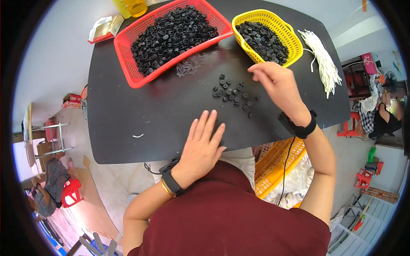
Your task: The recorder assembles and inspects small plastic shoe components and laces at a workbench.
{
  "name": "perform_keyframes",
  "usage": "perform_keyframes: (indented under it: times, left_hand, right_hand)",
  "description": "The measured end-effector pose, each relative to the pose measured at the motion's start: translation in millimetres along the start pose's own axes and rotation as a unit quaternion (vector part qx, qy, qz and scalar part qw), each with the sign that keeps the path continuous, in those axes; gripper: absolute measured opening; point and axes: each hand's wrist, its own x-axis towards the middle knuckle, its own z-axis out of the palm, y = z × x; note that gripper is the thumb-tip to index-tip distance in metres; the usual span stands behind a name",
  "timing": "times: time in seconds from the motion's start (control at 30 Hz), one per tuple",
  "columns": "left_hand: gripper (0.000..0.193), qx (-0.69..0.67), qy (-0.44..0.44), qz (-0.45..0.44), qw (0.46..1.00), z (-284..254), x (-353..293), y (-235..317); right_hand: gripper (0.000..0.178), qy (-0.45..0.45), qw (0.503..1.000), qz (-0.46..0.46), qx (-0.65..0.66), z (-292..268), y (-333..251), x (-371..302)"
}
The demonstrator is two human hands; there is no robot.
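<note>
We see the black pieces (229,91) lying just left of the slightly nearer right hand (279,83), whose fingers curl, pinching or not we cannot tell, and beyond the flat, spread left hand (200,147).

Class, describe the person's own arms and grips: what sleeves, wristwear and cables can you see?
The left grip and right grip are ungloved hands. The maroon top has short sleeves. The left wrist wears a black strap beside a gold bangle; the right wears a black band with a boxy module. Thin black cables show at both wrists.
</note>
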Motion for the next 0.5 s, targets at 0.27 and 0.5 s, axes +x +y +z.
perform_keyframes:
  times: [0.27,0.5]
  left_hand:
    - [0.06,0.015,0.011,0.017,1.0,4,10,9]
    - [0.065,0.018,-0.033,0.17,0.985,38,23,48]
  right_hand:
    - [0.02,0.071,0.888,0.236,0.388,24,38,-32]
    - [0.02,0.224,0.85,0.121,0.461,-3,62,-43]
